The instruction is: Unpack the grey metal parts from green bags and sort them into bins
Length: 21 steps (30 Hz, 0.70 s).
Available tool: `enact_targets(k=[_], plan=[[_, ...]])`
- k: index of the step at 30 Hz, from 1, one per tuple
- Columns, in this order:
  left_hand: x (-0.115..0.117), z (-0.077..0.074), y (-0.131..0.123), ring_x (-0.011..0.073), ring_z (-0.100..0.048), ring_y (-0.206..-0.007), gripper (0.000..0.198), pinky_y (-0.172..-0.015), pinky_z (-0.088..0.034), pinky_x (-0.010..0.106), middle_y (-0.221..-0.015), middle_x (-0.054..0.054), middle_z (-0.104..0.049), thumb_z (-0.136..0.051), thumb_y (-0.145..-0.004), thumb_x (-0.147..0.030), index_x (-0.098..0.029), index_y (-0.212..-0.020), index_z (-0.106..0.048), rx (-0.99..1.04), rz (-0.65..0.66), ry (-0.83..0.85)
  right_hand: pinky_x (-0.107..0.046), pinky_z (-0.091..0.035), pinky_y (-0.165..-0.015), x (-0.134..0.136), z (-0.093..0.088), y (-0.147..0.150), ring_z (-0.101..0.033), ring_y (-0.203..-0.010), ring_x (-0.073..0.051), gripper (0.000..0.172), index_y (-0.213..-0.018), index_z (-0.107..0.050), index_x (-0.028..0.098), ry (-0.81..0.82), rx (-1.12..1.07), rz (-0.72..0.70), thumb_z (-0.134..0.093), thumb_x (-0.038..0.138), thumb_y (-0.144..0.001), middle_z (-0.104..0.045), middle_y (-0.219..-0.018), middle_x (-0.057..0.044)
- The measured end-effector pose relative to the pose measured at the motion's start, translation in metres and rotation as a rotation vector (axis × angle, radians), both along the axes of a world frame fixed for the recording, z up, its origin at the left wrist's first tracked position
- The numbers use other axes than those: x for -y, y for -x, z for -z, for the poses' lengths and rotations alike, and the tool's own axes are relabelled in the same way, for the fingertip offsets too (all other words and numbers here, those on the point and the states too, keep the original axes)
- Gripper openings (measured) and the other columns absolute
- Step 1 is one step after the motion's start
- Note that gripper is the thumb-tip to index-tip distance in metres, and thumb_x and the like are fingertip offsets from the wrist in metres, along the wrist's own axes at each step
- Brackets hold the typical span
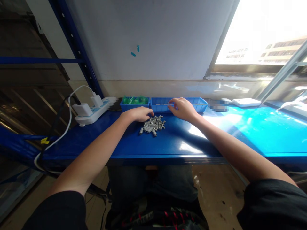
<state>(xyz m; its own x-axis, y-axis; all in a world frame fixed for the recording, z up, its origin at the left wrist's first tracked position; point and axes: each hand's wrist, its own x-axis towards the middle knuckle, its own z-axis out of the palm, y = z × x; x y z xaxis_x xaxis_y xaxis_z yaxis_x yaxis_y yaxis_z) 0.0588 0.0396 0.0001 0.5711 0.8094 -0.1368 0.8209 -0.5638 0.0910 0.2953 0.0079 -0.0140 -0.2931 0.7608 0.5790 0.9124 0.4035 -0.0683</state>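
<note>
A heap of small grey metal sleeves [153, 125], several of them short tubes, lies loose on the blue tabletop [134, 143]. My left hand [141, 114] reaches down at the back left edge of this heap. Its fingers are bent and a little apart, with no part visible in them; some fingertips are hidden. Over the near rim of the long blue bin [200, 103] is my right hand [182, 108], thumb and forefinger apart. A small dark spot shows between those two fingers, too small to name. Some small pieces lie in the bin, partly hidden by the hand.
Left of the long bin, a second blue bin [146, 105] holds green plastic material [135, 100]. A white power strip [92, 114] with plugs and cables stands at the left. White flat devices [246, 102] sit at the back right, below the window.
</note>
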Motion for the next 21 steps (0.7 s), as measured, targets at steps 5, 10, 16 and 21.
enact_targets(k=[5, 10, 16, 21], plan=[[0.002, -0.006, 0.001, 0.0163, -0.063, -0.078, 0.039, -0.062, -0.041, 0.021, -0.099, 0.004, -0.07, -0.052, -0.078, -0.027, -0.024, -0.115, -0.065, 0.018, 0.051, 0.022, -0.032, -0.041, -0.075, 0.006, 0.003, 0.012, -0.06, -0.088, -0.024, 0.031, -0.108, -0.067, 0.017, 0.05, 0.073, -0.115, -0.05, 0.036, -0.09, -0.071, -0.084, -0.007], [0.001, -0.005, 0.0, 0.0171, -0.063, -0.079, 0.032, -0.061, -0.041, 0.021, -0.096, 0.005, -0.071, -0.056, -0.078, -0.037, -0.02, -0.101, -0.068, 0.022, 0.085, -0.002, -0.031, -0.04, -0.074, 0.01, 0.008, 0.019, -0.06, -0.085, -0.023, 0.03, -0.106, -0.068, 0.017, 0.097, 0.148, -0.179, -0.051, 0.036, -0.089, -0.071, -0.087, -0.008], [0.003, -0.001, -0.004, 0.0148, -0.063, -0.075, 0.034, -0.058, -0.041, 0.019, -0.092, 0.004, -0.071, -0.054, -0.072, -0.016, -0.018, -0.104, -0.065, 0.138, 0.084, 0.008, -0.03, -0.041, -0.075, 0.01, 0.013, 0.023, -0.062, -0.086, -0.023, 0.03, -0.108, -0.068, 0.018, 0.133, 0.162, -0.198, -0.052, 0.035, -0.089, -0.071, -0.089, -0.009], [0.001, 0.001, -0.008, 0.0152, -0.062, -0.073, 0.03, -0.063, -0.045, 0.021, -0.084, 0.006, -0.07, -0.059, -0.071, -0.02, -0.013, -0.099, -0.065, 0.433, 0.113, 0.026, -0.03, -0.041, -0.076, 0.01, 0.014, 0.024, -0.061, -0.085, -0.022, 0.028, -0.11, -0.064, 0.018, 0.096, 0.111, -0.253, -0.053, 0.033, -0.089, -0.069, -0.086, -0.007]])
